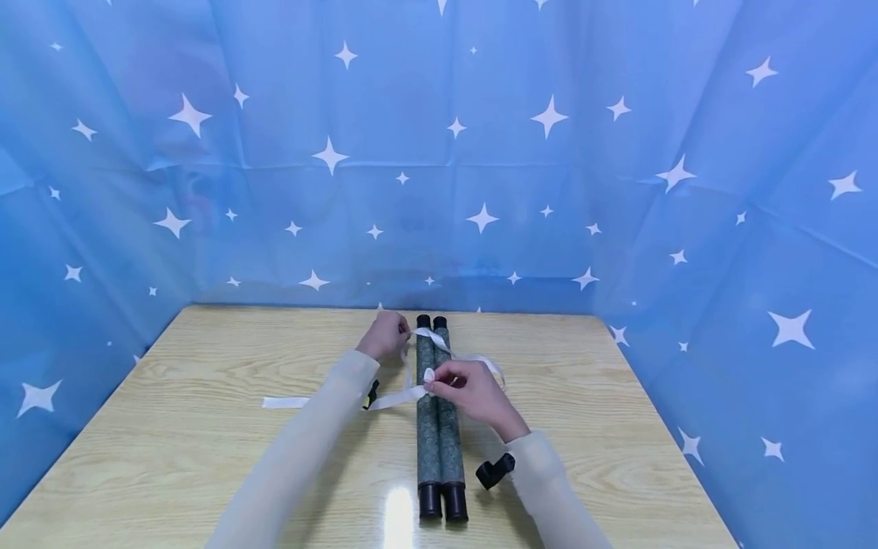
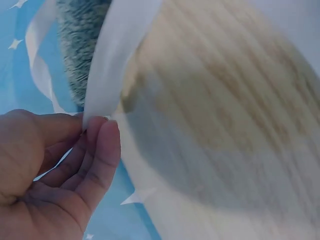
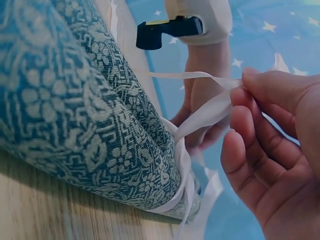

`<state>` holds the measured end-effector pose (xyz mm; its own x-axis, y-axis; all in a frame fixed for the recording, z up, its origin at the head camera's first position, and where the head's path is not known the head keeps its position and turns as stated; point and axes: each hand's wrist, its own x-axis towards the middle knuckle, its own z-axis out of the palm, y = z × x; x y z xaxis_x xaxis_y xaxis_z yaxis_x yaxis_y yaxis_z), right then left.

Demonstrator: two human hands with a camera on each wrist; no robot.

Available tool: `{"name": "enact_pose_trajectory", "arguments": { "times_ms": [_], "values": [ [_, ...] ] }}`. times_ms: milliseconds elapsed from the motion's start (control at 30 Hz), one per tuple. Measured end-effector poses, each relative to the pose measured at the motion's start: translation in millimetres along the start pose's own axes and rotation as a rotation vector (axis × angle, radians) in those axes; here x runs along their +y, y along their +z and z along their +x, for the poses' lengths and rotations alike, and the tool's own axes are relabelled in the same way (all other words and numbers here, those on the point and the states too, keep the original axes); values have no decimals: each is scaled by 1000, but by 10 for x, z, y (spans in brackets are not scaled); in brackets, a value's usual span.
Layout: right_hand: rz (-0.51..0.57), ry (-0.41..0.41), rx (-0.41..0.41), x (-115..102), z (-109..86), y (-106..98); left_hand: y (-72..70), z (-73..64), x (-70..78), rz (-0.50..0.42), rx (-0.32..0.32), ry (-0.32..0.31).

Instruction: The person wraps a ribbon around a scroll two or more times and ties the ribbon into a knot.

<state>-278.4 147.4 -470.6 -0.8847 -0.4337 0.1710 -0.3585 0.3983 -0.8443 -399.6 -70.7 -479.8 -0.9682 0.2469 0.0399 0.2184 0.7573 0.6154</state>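
A scroll rolled from both ends into two parallel rolls (image 1: 428,442) lies lengthwise on the table, in blue-green patterned cloth with dark end knobs. White ribbon (image 3: 207,116) wraps around the rolls near their far end. Beside that end, on the left, my left hand (image 1: 386,335) pinches a length of ribbon; the left wrist view shows this ribbon (image 2: 112,65) running up from the fingertips. Over the rolls, my right hand (image 1: 475,389) pinches another part of the ribbon between thumb and forefinger, its other fingers loosely bent.
A loose ribbon tail (image 1: 284,402) lies on the wooden table (image 1: 597,396) to the left. Another loop of ribbon (image 1: 488,363) curves out on the right. A blue curtain with white stars (image 1: 411,152) hangs behind and along both sides. Each wrist carries a black camera (image 1: 495,470).
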Motion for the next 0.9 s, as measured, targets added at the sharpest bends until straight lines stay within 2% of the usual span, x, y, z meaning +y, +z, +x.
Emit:
{"name": "enact_pose_trajectory", "arguments": {
  "times_ms": [200,433,700,900],
  "values": [
    [-16,8,1,18,-22,-17,-175,-83,-12,-64,-29,18],
    [-32,2,10,57,-21,-16,-390,-203,-29,-137,-33,-24],
    [-7,-10,7,31,-7,-19,-725,-427,-38,-197,-4,49],
    [-5,-1,4,31,9,-31,-926,-624,47,-197,-44,52]
  ]
}}
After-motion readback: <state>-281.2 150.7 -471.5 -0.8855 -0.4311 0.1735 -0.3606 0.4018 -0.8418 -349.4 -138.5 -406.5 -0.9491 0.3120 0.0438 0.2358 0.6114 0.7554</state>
